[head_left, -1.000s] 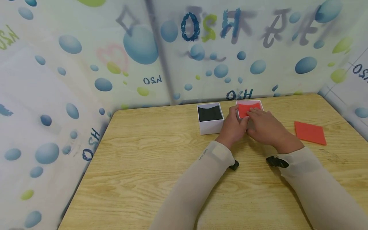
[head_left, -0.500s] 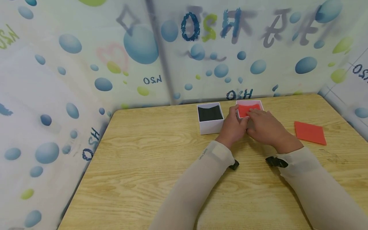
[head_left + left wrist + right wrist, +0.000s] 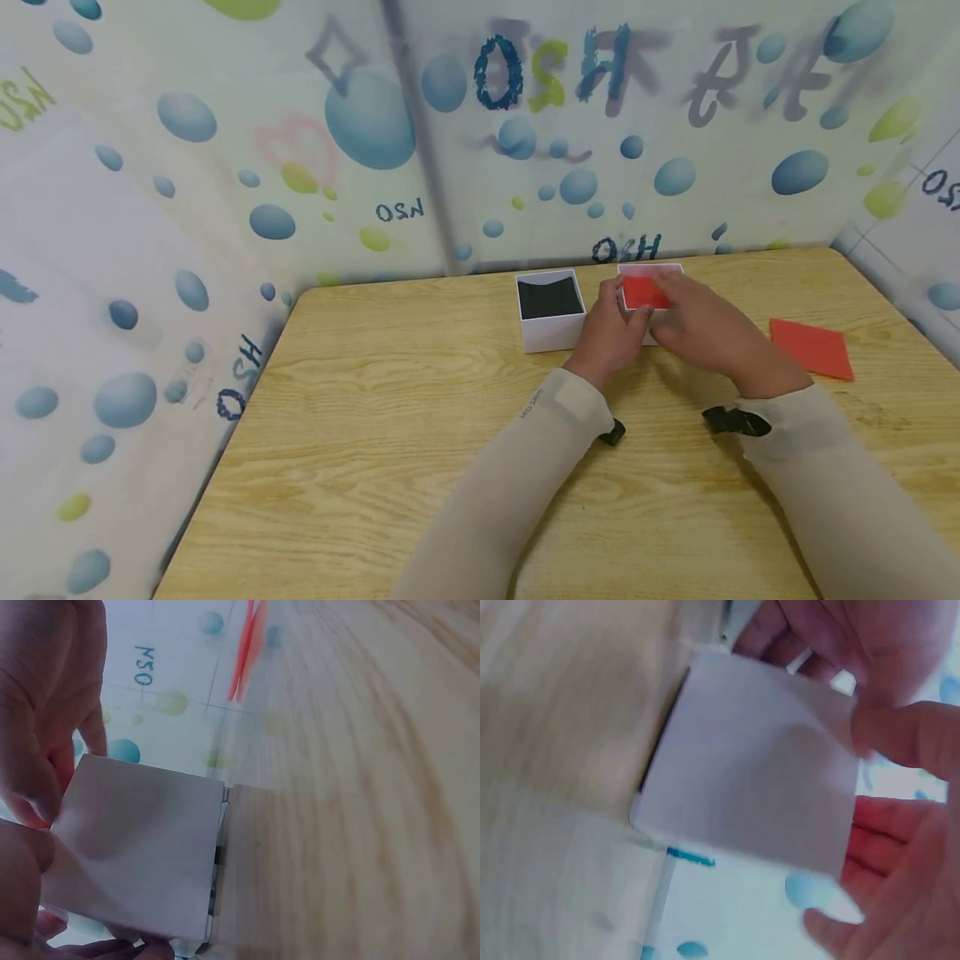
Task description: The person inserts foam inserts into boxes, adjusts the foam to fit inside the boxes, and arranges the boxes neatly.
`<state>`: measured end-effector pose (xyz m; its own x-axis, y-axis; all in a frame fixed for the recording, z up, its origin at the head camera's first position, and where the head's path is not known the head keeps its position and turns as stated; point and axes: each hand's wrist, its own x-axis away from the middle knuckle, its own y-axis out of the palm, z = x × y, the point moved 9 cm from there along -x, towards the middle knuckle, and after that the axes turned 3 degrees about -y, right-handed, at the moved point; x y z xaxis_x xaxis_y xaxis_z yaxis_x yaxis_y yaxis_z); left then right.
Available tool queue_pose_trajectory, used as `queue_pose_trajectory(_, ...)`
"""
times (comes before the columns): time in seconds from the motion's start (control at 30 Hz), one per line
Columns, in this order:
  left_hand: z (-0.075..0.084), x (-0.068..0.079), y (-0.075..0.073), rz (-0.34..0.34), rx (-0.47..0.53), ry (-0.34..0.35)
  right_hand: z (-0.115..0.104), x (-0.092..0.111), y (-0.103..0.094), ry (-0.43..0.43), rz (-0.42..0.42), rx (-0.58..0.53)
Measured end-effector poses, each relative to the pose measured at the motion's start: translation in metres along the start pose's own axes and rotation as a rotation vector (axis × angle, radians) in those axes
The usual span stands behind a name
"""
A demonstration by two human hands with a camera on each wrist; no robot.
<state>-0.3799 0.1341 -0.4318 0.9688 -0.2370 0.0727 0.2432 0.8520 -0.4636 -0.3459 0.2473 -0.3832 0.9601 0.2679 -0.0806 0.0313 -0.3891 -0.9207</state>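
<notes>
A small white open-topped box [image 3: 652, 335] stands near the back of the table with a red sheet-like piece [image 3: 641, 292] in its mouth. My left hand [image 3: 609, 337] holds this box, thumb on its front wall [image 3: 139, 844] and fingers round its left side. Over the box's right part is my right hand [image 3: 708, 325], its fingers extended above the red piece and hiding part of it. In the right wrist view the right thumb [image 3: 829, 928] stands apart from the box wall. Whether the right fingertips touch the red piece cannot be told.
Left of the hands stands a second white box [image 3: 553, 336] with a black piece [image 3: 551, 298] in its opening. A flat red piece [image 3: 812, 350], seen as two layers in the left wrist view, lies on the wooden table [image 3: 390, 400] at right. A printed sheet [image 3: 465, 167] hangs behind.
The right hand has shifted slightly right, and its fingers have drawn back from the middle of the red piece. The left hand keeps its place on the box.
</notes>
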Motion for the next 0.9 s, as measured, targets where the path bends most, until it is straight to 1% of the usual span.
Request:
queue_pose_trajectory(0.07, 0.0, 0.001, 0.001, 0.001, 0.001, 0.001, 0.01, 0.004, -0.014, 0.017, 0.077, -0.055)
queue_pose_trajectory(0.17, 0.0, 0.002, 0.001, 0.005, 0.009, -0.008, 0.03, 0.014, -0.036, 0.067, 0.186, -0.115)
queue_pose_trajectory(0.23, 0.001, 0.003, 0.001, 0.009, 0.014, -0.015, 0.045, 0.021, -0.047, 0.117, 0.218, -0.144)
queue_pose_trajectory(0.3, 0.001, 0.003, 0.0, 0.012, 0.013, -0.017, 0.06, 0.026, -0.054, 0.171, 0.219, -0.15)
queue_pose_trajectory(0.37, 0.001, 0.004, 0.0, 0.014, 0.008, -0.02, 0.075, 0.029, -0.057, 0.216, 0.194, -0.148)
queue_pose_trajectory(0.43, 0.001, 0.004, 0.0, 0.015, 0.006, -0.024, 0.09, 0.033, -0.056, 0.253, 0.15, -0.139)
queue_pose_trajectory(0.57, 0.001, 0.005, 0.001, 0.015, 0.008, -0.032, 0.12, 0.042, -0.049, 0.32, 0.013, -0.128)
queue_pose_trajectory(0.7, 0.001, 0.006, 0.001, 0.014, 0.011, -0.03, 0.139, 0.054, -0.044, 0.37, -0.097, -0.1)
queue_pose_trajectory(0.8, 0.001, 0.007, 0.001, 0.017, 0.01, -0.032, 0.152, 0.063, -0.04, 0.42, -0.125, -0.081)
queue_pose_trajectory(0.9, 0.0, 0.006, 0.001, 0.019, 0.008, -0.037, 0.165, 0.07, -0.034, 0.474, -0.157, -0.097)
